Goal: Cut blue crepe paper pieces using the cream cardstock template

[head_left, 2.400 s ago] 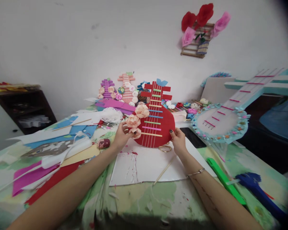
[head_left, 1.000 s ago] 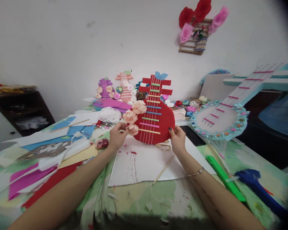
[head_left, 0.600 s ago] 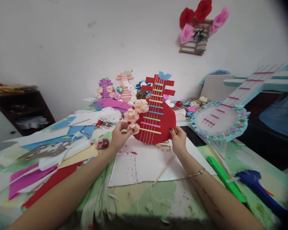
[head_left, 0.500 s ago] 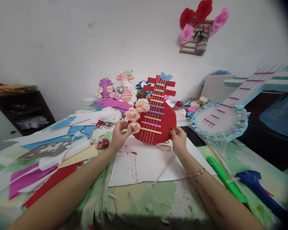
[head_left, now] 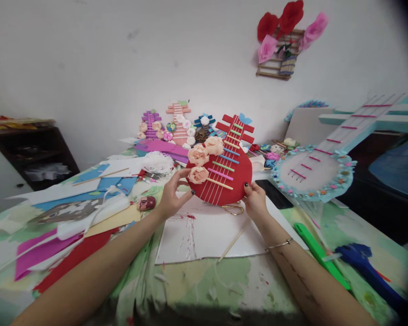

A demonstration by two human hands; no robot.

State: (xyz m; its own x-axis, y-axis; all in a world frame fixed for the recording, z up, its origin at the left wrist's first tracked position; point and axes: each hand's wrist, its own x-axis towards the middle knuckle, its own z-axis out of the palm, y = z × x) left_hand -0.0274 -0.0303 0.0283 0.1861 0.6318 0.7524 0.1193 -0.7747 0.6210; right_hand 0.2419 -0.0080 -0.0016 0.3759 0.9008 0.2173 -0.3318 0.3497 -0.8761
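A red paper lute with strings, coloured bars, a blue bow and three peach paper flowers is held up above a white board, its neck tilted to the right. My right hand pinches its lower right edge, thumb on the front. At its left edge, beside the flowers, is my left hand, fingers behind the edge and thumb apart from them, below the lowest flower. Gold-handled scissors lie under the lute, and a thin wooden stick rests on the board.
Coloured paper sheets and a small red object lie at left. On the right are a phone, a light-blue lute, a green tool and a blue glue gun. More paper lutes stand behind.
The red lute has tilted further to the right and sunk slightly. My left thumb has come off the lowest flower and moved below it.
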